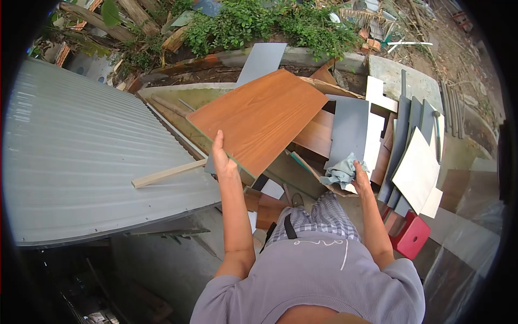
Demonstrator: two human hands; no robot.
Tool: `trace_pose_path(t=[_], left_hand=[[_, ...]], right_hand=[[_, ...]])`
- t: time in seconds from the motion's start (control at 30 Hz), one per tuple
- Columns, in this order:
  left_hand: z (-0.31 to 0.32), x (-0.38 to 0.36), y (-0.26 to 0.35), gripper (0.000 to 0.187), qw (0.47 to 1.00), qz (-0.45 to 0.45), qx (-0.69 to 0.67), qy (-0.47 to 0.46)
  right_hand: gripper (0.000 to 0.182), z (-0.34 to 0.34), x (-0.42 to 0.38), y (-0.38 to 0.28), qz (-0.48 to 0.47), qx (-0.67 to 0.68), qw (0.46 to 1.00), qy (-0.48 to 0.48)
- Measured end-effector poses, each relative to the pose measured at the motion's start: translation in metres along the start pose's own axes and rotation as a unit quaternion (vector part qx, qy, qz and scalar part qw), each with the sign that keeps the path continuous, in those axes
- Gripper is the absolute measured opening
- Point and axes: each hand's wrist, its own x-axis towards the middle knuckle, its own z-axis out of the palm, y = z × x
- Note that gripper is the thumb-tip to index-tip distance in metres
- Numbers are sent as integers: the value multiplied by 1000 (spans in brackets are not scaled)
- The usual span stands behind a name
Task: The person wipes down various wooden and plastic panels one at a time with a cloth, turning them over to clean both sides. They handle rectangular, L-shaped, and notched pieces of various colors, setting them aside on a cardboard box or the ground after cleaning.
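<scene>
A brown wood-grain board (pixel 264 119) is tilted up in front of me. My left hand (pixel 222 157) grips its near left edge, with the thumb on the face and the other fingers hidden behind it. In my right hand (pixel 360 177) is a crumpled pale blue-green cloth (pixel 342 170), held to the right of the board. Below the cloth and around it lie stacked panels, among them a grey panel (pixel 348 127) and a light brown panel (pixel 315 134).
Corrugated metal roofing (pixel 102 156) fills the left side, with a wooden stick (pixel 167 174) across its edge. At right, white panels (pixel 415 171) and a hammer-like tool (pixel 437 137) lie above a red stool (pixel 413 235). Green plants (pixel 253 27) grow beyond a low curb.
</scene>
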Motion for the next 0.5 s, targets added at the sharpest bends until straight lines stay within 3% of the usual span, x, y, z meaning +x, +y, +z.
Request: trace_pose_path(t=[0.13, 0.2, 0.3, 0.4, 0.5], left_hand=[[5, 76, -75, 41, 998, -49, -49, -4], [0, 105, -119, 42, 996, -59, -73, -2], [-16, 122, -170, 44, 990, -78, -114, 1], [-55, 118, -210, 47, 976, -127, -174, 40], [-115, 120, -245, 51, 972, -146, -182, 23]], right_hand=[[50, -45, -22, -13, -4, 1, 999, 53], [46, -63, -32, -21, -31, 32, 999, 27], [44, -67, -58, -41, -26, 25, 998, 57], [44, -76, -74, -51, -50, 13, 996, 73], [44, -93, -88, -49, -54, -34, 993, 96]])
